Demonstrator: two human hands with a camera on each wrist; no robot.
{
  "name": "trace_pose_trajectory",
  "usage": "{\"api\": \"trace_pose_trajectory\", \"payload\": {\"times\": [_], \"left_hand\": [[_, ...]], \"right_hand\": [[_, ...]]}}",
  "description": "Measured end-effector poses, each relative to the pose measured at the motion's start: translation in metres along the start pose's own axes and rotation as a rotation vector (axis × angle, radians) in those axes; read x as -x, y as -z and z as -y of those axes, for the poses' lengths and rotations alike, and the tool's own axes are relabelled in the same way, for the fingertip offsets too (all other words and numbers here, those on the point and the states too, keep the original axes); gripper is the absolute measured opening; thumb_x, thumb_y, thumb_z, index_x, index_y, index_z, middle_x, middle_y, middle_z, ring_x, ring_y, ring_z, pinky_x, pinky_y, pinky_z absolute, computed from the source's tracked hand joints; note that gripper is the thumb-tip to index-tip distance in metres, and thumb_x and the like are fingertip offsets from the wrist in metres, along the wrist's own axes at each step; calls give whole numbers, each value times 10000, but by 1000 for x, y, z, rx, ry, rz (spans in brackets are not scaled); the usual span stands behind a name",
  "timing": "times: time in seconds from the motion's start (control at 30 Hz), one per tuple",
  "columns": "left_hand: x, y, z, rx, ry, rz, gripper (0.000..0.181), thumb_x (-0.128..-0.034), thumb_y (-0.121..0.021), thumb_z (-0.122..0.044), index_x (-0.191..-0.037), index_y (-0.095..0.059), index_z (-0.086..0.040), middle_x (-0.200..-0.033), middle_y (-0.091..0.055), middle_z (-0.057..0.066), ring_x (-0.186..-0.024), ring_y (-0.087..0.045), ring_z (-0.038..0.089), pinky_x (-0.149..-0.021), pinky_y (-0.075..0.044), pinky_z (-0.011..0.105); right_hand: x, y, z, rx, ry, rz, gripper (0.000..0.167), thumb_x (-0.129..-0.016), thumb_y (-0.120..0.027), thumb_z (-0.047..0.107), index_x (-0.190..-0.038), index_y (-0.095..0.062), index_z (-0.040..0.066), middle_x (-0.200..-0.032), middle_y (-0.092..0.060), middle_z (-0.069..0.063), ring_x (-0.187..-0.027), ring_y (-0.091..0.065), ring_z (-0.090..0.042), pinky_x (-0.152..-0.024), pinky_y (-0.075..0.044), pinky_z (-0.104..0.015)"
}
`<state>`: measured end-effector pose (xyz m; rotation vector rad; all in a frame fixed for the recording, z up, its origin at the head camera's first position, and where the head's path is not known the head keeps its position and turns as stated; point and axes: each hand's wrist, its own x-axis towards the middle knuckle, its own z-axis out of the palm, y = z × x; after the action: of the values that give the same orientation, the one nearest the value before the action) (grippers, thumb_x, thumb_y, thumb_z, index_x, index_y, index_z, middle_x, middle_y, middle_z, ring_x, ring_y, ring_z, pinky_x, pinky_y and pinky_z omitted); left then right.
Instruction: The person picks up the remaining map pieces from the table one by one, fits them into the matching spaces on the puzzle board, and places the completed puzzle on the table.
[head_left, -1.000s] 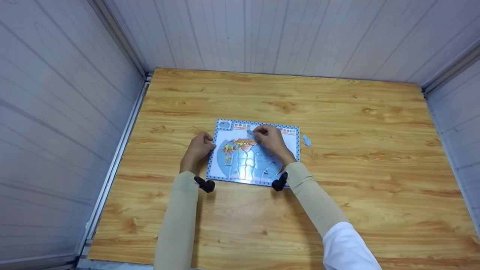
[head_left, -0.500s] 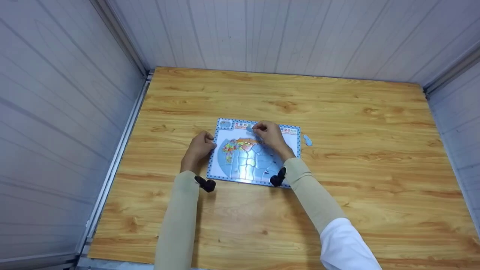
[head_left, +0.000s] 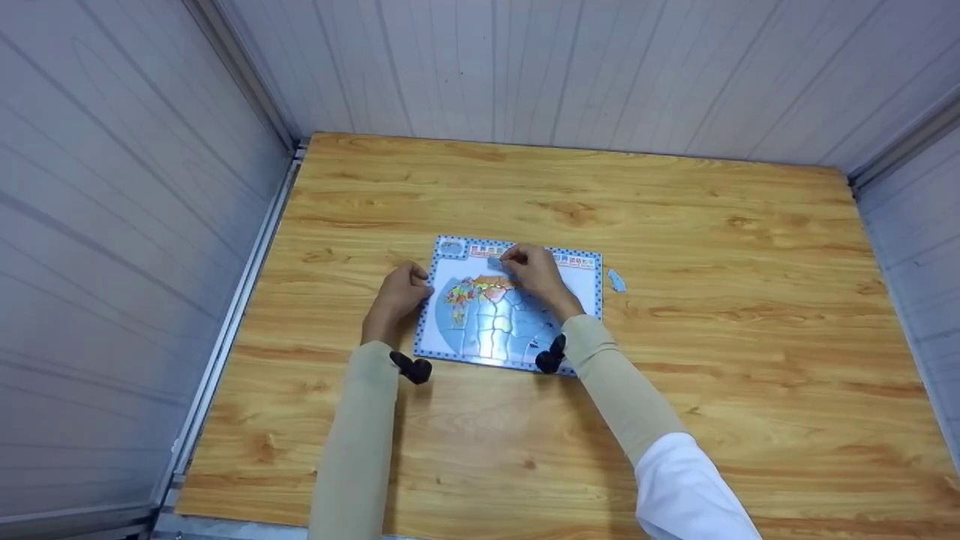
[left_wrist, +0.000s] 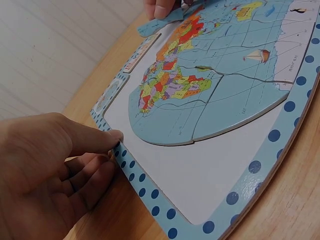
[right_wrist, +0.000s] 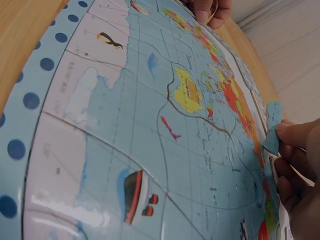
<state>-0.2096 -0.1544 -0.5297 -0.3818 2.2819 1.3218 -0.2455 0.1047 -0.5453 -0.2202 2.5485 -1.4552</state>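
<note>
A world-map jigsaw puzzle (head_left: 480, 330) with a blue dotted border lies on the table, its map pieces fitted into a rounded shape. At its left edge, my left hand (head_left: 400, 294) pinches the border, thumb on top and fingers curled by the edge, clearer in the left wrist view with the hand (left_wrist: 55, 170). Over the puzzle's upper part, my right hand (head_left: 536, 274) holds a small light-blue puzzle piece (head_left: 494, 264) between thumb and fingertips. In the right wrist view that piece (right_wrist: 273, 126) stands tilted above the top of the map. My right hand hides part of the map's upper right.
Another loose blue puzzle piece (head_left: 616, 281) lies on the wooden table (head_left: 735, 337), just right of the puzzle. Pale panel walls (head_left: 525, 67) stand behind the table and at both sides.
My right hand has shifted slightly left with the puzzle piece, which has turned and now sits a little further left above the map. My left hand stays at the puzzle's edge.
</note>
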Motion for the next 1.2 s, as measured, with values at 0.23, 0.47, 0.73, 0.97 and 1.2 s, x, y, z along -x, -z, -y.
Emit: {"api": "trace_pose_trajectory", "payload": {"times": [0.23,0.47,0.73,0.97,1.2], "left_hand": [[0,0,1,-2,-22,5,202,-951,-541,-124,-1148,-500,-113,-1072,-518,79,-990,-523,217,-854,-446,325],[-1,0,3,-18,-84,-26,239,-927,-572,-96,-1153,-501,-64,-1054,-528,86,-958,-517,208,-829,-436,315],[-2,-1,3,-7,-47,-12,237,-935,-556,-111,-1162,-494,-87,-1074,-517,85,-970,-515,214,-826,-438,317],[-2,0,2,-17,-38,-14,236,-935,-556,-122,-1161,-498,-91,-1075,-517,84,-974,-519,218,-830,-440,322],[-1,0,1,-12,-27,-10,228,-940,-553,-122,-1161,-503,-97,-1080,-519,82,-983,-524,218,-839,-443,319]], "right_hand": [[-2,-1,2,21,32,12,148,-950,-577,130,-1002,-699,64,-1016,-679,-90,-918,-620,-199,-794,-497,-341],[-6,-2,2,92,85,16,144,-942,-586,109,-977,-714,52,-989,-699,-96,-896,-636,-202,-789,-505,-340],[-5,-5,0,151,143,7,145,-933,-603,119,-958,-730,55,-948,-707,-92,-858,-636,-212,-975,-435,-392],[-3,-6,-1,208,173,-7,138,-928,-616,140,-961,-735,80,-950,-706,-73,-924,-618,-227,-1060,-343,-394],[0,-5,-2,261,154,-6,164,-937,-608,185,-988,-744,108,-1014,-678,-56,-1014,-535,-240,-994,-373,-394]]}}
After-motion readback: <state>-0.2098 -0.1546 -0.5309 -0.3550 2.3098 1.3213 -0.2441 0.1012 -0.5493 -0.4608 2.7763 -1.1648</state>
